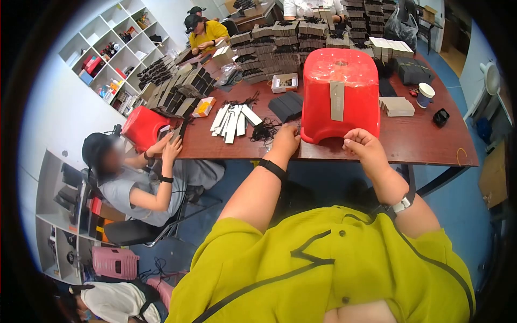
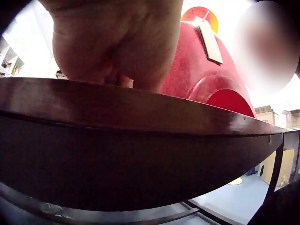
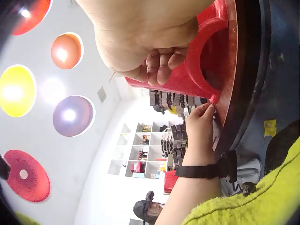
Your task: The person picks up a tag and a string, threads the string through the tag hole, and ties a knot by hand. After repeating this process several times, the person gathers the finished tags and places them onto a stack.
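Note:
An upturned red stool [image 1: 341, 97] stands at the table's front edge, with a narrow grey-beige tag [image 1: 337, 100] lying against its side. The left hand [image 1: 285, 142] is at the stool's lower left corner, thumb and finger close together near its foot in the right wrist view; what lies between them is too small to tell. The right hand [image 1: 366, 151] is raised in front of the stool's lower right side, its fingers [image 3: 159, 65] curled. A thin end shows beside them in the right wrist view, and whether they hold it is unclear.
Left of the stool lie white strips [image 1: 233, 121], tangled black cords [image 1: 265, 131] and a dark stack [image 1: 286, 106]. Bundled stacks [image 1: 285, 40] line the back. A paper cup [image 1: 425, 94] stands at right. A seated person [image 1: 140, 183] works at left beside another red stool [image 1: 144, 128].

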`<action>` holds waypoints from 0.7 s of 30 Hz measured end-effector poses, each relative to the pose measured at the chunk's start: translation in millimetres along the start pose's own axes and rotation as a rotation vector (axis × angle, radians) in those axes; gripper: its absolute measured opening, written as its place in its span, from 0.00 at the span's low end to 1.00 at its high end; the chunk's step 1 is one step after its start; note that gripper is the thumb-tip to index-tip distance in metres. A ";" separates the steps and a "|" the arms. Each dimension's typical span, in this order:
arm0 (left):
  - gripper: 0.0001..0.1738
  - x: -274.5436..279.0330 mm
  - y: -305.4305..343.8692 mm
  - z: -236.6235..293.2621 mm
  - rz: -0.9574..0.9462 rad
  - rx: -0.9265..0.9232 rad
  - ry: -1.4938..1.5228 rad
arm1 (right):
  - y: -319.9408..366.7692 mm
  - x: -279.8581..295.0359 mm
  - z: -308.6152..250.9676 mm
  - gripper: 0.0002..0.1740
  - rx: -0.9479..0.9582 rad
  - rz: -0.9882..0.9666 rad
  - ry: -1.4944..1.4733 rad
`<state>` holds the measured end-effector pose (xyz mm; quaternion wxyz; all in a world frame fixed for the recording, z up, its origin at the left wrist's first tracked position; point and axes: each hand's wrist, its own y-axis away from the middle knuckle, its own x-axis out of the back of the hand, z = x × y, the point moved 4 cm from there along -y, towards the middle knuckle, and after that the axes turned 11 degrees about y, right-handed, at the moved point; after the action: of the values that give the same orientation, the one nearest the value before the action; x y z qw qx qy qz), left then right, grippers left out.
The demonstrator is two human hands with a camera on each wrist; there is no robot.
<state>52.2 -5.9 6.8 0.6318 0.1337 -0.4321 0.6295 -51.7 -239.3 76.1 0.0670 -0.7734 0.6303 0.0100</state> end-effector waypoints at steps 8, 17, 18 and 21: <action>0.09 3.0 -6.9 3.4 -0.129 -0.093 -0.053 | 3.2 -8.3 2.4 0.04 -0.001 -0.048 -0.019; 0.08 33.3 -5.1 2.4 0.263 -0.102 -0.052 | 1.7 -5.8 6.2 0.04 0.013 -0.062 -0.040; 0.08 40.8 -5.5 5.1 0.268 -0.085 -0.036 | 0.5 -4.8 7.7 0.04 0.014 -0.053 -0.044; 0.08 56.1 -1.3 24.7 0.262 -0.093 0.011 | -2.1 -2.9 11.5 0.06 0.041 0.005 0.067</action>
<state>34.7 14.4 62.0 0.5521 0.0431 -0.4711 0.6866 -49.5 -234.7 65.3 0.0619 -0.7702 0.6342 -0.0286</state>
